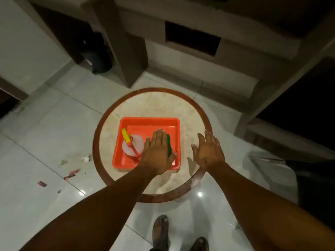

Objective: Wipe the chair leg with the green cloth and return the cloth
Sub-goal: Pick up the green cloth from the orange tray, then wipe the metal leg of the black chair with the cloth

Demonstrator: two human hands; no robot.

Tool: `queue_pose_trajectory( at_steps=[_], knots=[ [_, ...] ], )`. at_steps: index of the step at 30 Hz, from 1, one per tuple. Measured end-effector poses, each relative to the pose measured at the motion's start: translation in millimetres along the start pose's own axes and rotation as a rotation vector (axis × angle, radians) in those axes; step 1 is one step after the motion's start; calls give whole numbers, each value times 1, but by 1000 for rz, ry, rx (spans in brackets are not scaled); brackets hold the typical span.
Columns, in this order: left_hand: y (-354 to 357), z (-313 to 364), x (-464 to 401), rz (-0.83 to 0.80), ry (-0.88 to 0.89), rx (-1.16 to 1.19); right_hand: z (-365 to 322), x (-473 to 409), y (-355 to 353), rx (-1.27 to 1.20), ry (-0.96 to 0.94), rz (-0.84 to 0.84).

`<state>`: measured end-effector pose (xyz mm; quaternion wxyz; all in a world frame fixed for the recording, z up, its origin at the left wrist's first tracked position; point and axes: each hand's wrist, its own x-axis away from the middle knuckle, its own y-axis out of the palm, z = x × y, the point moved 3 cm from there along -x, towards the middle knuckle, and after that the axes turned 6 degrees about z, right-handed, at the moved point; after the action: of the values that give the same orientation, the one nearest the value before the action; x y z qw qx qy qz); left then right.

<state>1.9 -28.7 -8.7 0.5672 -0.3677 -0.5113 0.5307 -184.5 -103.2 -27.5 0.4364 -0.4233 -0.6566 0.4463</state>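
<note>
While the left hand (pixel 159 151) lies flat with fingers spread on the green cloth (pixel 169 147) inside the orange tray (pixel 150 120), the right hand (pixel 208 151) hovers empty, fingers loose, over the round table (pixel 163 104).

A green cloth (pixel 169 146) lies in the right half of an orange-red tray (pixel 150 121), at about four o'clock from the tray's centre, most of it covered by the person's left hand (pixel 159 151), which rests flat on top with fingers spread and pointing to twelve o'clock. Only a bright green strip shows along the hand's right edge, with a smaller patch at its left. The chair leg cannot be identified with certainty.
</note>
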Motion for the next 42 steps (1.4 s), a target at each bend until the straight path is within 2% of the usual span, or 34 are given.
queue_pose_trajectory(
  at_steps=[6, 12, 20, 25, 29, 33, 38, 42],
  knots=[
    [79, -32, -33, -44, -20, -58, 20, -28, 86, 56, 19, -41],
    [108, -44, -55, -23, 13, -28, 28, -31, 134, 116, -28, 45],
    [108, -48, -65, -9, 10, -14, 31, -29, 152, 98, -85, 143],
    [106, -44, -71, 31, 8, -38, 36, -32, 156, 92, -89, 140],
    [96, -43, -65, 91, -31, 66, 41, -30, 153, 34, -120, 92],
    [83, -13, -40, 241, -103, 250, 71, -3, 141, -24, -124, 34],
    [81, 72, 27, 472, -172, 482, 166, 65, 122, 25, -130, -57],
    [110, 170, 93, 453, -209, 636, 261, 132, 104, 88, -82, -143]
  ],
)
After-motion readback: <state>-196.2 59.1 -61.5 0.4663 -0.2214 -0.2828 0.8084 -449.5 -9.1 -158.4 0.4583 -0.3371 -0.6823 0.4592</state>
